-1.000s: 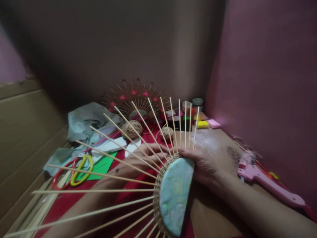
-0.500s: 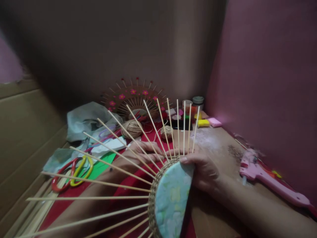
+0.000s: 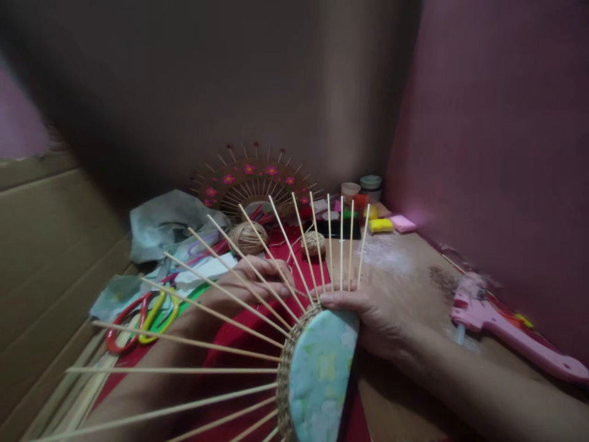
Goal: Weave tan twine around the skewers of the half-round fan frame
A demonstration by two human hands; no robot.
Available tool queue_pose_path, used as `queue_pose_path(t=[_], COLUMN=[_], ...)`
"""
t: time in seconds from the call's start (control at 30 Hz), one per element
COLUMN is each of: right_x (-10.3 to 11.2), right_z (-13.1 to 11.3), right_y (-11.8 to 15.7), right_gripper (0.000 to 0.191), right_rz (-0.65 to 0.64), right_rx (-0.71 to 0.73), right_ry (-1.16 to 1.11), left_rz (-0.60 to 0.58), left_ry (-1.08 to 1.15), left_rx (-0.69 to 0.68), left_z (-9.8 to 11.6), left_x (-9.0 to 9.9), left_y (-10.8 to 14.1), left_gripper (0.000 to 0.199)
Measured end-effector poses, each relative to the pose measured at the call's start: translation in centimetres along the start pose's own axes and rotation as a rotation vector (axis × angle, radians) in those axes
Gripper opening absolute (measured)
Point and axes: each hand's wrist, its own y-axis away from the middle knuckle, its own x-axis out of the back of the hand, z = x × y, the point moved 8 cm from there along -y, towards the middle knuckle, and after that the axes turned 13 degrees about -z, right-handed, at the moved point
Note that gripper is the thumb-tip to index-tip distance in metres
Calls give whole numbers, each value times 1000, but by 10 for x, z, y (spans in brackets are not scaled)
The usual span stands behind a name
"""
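A fan-shaped frame of thin wooden sticks spreads from a half-round base (image 3: 317, 374) with a mottled light-blue face. Woven brown twine (image 3: 286, 362) borders the curved edge. My right hand (image 3: 372, 313) is closed on the upper end of this base, thumb on top by the twine, other fingers behind the sticks. Behind the sticks on the left, my left hand (image 3: 255, 282) has its fingers curled in a pinch, where a fine strand of twine seems to run; the sticks partly cover it. The base's lower end is cut off by the view.
Two twine balls (image 3: 248, 237) (image 3: 313, 244) lie beyond the sticks. Red-and-yellow-handled scissors (image 3: 122, 325) are at left, near a plastic bag (image 3: 168, 224). A pink glue gun (image 3: 515, 331) lies at right. A flowered stick fan (image 3: 257, 169) leans against the back wall, near coloured clay packs (image 3: 381, 225).
My left hand has drawn slightly away from the base, its fingers now more curled. My right thumb has slid left along the twine edge. The view has shifted a little.
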Motion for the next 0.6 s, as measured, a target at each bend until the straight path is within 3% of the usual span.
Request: queue_pose_path(t=[0.1, 0.33, 0.6], right_x=[3, 6, 5], right_z=[2, 5, 6], right_y=[1, 0, 1], right_gripper=[20, 19, 17], right_rz=[32, 51, 45], right_rx=[-14, -28, -26], right_ry=[-13, -32, -40], left_rz=[-42, 261, 440], left_ry=[28, 107, 83], left_rx=[50, 60, -33], left_z=[-10, -31, -37], left_x=[3, 26, 61], left_y=[-1, -2, -1], left_gripper=[12, 21, 19])
